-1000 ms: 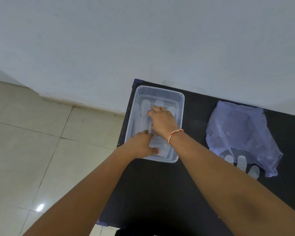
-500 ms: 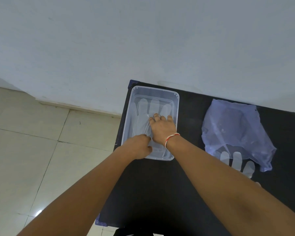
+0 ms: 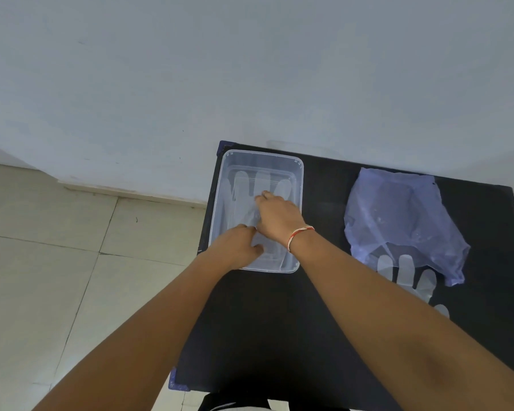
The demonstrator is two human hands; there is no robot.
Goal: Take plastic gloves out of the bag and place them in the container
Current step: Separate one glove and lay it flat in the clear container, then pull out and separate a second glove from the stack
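Two hands found inside clear container [image 3: 299, 185] at table's [image 3: 279, 321] far left. Left hand [image 3: 235, 247] at near end, fingers curled on glove [image 3: 244, 197]; right hand [image 3: 278, 216], cord bracelet [image 3: 299, 235] at wrist, fingers bent, pressing same glove. Further right: blue bag [image 3: 398, 218], more gloves [image 3: 407, 274] protruding from near edge.

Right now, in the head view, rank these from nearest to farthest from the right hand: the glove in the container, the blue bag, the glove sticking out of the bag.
1. Glove in the container: under the right hand, touched by it.
2. Blue bag: to its right on the black table.
3. Glove sticking out of the bag: at the bag's near edge, slightly farther.
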